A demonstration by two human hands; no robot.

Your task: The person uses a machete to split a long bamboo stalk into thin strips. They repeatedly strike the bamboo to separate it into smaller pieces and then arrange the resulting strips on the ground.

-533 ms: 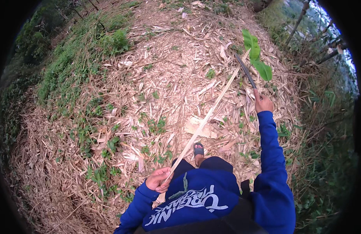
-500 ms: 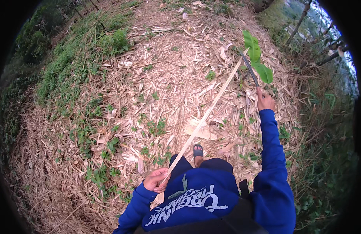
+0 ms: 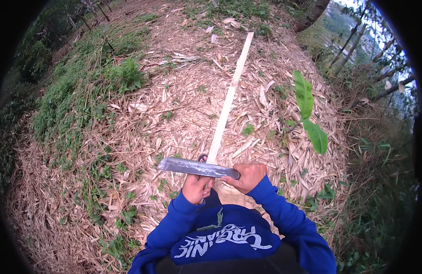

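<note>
A long, pale bamboo strip (image 3: 230,96) points away from me, its far end raised over the litter. Around its near end my left hand (image 3: 196,188) is closed, low in front of my body. My right hand (image 3: 248,177) grips the handle end of a machete (image 3: 190,167) with a dark, broad blade. The blade lies crosswise over the strip's near end, just beyond my left fingers and partly hiding them. Whether the edge bites into the strip cannot be seen.
Dry bamboo leaves and husks (image 3: 174,118) cover the sloping ground. A broad-leaved seedling (image 3: 305,98) stands to the right. Green weeds (image 3: 65,109) grow on the left, and bamboo stems (image 3: 393,80) lean at the far right. My sandalled foot is mostly hidden behind the blade.
My right hand has brought the machete from beside the seedling back to the strip's near end. The strip's far end has swung left, and my left hand has moved slightly forward.
</note>
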